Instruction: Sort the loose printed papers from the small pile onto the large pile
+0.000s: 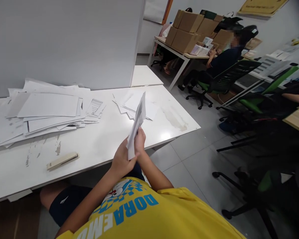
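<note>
A thin sheaf of white papers (pixel 136 127) is upright in front of my chest, seen nearly edge-on. My left hand (pixel 122 155) is closed round its lower left side, thumb along the bottom edge. On the other side my right hand (pixel 140 141) grips the papers, fingers curled against them. Behind the sheaf, loose white sheets (pixel 149 108) lie spread on the white table (pixel 104 136). To the left sits a large untidy pile of paper (pixel 49 104). Near the table's front edge lies a long cream-coloured object (pixel 62 161), possibly a stapler.
A grey partition (pixel 64 39) stands along the table's back edge. Beyond the aisle, a seated person (pixel 226 63) works at a desk with cardboard boxes (pixel 185 38). Office chairs (pixel 226 78) line the right side; another person's arm (pixel 296 98) shows at the far right.
</note>
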`<action>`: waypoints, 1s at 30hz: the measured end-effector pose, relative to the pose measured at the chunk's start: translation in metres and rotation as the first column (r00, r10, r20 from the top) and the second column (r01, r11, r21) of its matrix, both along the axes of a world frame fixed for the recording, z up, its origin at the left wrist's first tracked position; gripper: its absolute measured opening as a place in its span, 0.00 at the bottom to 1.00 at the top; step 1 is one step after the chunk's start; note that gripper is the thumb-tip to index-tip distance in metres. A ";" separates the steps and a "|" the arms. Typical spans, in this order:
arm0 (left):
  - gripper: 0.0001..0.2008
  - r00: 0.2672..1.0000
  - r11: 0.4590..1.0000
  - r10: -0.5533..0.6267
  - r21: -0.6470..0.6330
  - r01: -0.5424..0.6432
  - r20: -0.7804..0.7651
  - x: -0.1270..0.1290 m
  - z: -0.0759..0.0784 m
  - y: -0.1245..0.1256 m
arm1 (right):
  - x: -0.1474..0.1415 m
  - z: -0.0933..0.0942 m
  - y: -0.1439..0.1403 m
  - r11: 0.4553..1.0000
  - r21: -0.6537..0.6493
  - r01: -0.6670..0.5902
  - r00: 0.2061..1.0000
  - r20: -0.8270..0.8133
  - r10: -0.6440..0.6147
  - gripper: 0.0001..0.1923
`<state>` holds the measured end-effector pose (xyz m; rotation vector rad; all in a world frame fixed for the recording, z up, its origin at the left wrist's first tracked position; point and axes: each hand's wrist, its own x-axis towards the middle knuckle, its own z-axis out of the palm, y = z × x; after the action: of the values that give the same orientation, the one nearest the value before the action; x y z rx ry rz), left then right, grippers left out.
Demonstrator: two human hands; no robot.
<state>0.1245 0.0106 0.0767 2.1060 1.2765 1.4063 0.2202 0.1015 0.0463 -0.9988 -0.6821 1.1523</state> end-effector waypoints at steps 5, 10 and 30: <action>0.15 0.935 0.941 0.331 -0.127 -0.315 0.130 -0.044 -0.009 0.019 | 0.005 -0.010 0.024 0.998 -0.052 0.040 0.976 -0.211 -0.050 0.23; 0.18 0.809 0.812 0.550 -0.358 -0.460 0.209 -0.082 -0.015 0.032 | 0.050 0.000 0.034 0.984 0.168 -0.065 0.998 -0.012 0.068 0.27; 0.21 0.770 0.834 0.542 -0.329 -0.444 0.335 -0.086 -0.029 0.030 | 0.063 0.010 0.011 0.894 0.065 -0.444 0.884 0.192 0.426 0.29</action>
<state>0.0388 0.0403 0.0479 1.2519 1.7786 1.6902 0.2836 0.1129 0.0564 -0.8826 -1.1403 1.4105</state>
